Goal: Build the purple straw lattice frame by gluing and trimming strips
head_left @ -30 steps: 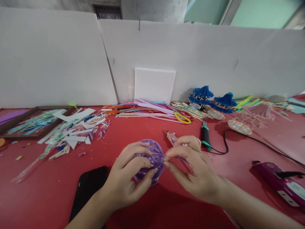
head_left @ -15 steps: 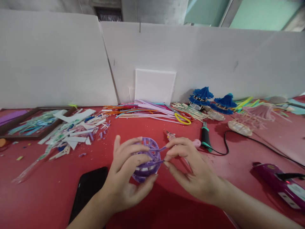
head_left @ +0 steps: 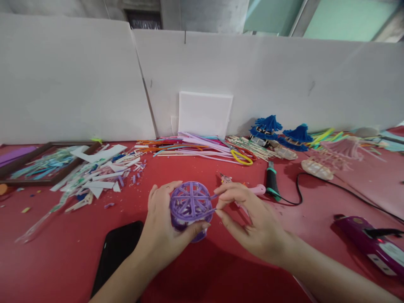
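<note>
My left hand [head_left: 166, 225] is wrapped round a small purple round frame [head_left: 191, 201], whose top shows a ring crossed by spokes like a wheel. The frame is held above the red table, its spoked face turned up toward me. From its right side a thin purple pipe cleaner [head_left: 213, 210] runs out. The thumb and fingers of my right hand [head_left: 246, 214] pinch the end of this strip. Behind my right hand, pink-handled pliers [head_left: 257, 190] lie on the table, partly hidden.
A black phone [head_left: 118, 252] lies at the left front. Scraps [head_left: 101, 176] and a brown frame [head_left: 52, 183] are on the left, pipe cleaners [head_left: 192, 145] at the back. To the right are a glue gun [head_left: 272, 181] with its cord, blue-roofed models [head_left: 268, 124] and a purple power strip [head_left: 372, 244].
My left hand has turned the purple frame, so its spoked top now faces me, and the fingers have shifted to its left side. My right hand stays pinched on the strip, almost unmoved.
</note>
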A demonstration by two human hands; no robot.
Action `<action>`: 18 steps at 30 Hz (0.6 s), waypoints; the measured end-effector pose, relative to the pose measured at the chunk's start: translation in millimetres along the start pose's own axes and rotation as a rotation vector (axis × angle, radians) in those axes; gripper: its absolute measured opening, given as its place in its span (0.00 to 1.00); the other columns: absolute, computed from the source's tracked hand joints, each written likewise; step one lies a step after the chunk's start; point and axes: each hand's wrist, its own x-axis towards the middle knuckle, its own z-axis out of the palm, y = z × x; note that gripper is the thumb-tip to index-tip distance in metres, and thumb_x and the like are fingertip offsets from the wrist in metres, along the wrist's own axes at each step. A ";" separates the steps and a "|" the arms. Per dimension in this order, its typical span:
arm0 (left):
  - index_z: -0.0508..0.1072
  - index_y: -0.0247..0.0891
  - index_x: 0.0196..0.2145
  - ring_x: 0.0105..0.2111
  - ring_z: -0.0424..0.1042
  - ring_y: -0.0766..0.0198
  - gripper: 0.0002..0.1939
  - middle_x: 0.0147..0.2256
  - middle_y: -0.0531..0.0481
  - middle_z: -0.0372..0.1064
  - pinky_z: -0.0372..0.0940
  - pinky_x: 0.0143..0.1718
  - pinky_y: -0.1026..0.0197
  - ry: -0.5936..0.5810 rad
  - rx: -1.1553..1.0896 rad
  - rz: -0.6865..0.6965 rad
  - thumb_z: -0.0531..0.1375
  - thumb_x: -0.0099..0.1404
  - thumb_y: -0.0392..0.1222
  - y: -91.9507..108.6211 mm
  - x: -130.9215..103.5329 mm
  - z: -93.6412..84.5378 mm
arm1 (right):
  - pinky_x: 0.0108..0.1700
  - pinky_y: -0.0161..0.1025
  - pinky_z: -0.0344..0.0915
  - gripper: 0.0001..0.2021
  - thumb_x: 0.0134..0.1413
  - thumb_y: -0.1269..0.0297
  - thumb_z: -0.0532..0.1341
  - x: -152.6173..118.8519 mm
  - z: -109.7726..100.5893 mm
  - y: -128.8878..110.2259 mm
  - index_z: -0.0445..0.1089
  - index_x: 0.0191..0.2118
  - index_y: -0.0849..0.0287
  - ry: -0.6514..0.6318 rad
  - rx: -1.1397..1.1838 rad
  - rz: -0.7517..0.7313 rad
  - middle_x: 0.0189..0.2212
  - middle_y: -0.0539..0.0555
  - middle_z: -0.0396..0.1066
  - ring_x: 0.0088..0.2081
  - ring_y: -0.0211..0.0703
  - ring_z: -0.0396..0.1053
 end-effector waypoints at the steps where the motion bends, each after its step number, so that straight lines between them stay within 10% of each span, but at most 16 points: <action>1: 0.58 0.41 0.54 0.49 0.73 0.43 0.33 0.49 0.40 0.69 0.61 0.55 0.33 -0.002 -0.012 -0.018 0.64 0.58 0.59 1.6 0.2 -0.1 | 0.51 0.40 0.67 0.10 0.57 0.77 0.58 0.3 0.4 0.0 0.64 0.42 0.57 0.001 0.001 0.004 0.35 0.53 0.72 0.45 0.42 0.71; 18: 0.57 0.44 0.58 0.59 0.65 0.45 0.36 0.59 0.39 0.60 0.64 0.57 0.40 -0.098 -0.325 -0.068 0.67 0.58 0.51 -0.2 -2.4 0.4 | 0.42 0.35 0.70 0.11 0.57 0.76 0.58 -4.6 6.8 -1.9 0.63 0.44 0.55 0.012 0.072 0.101 0.34 0.50 0.71 0.37 0.38 0.73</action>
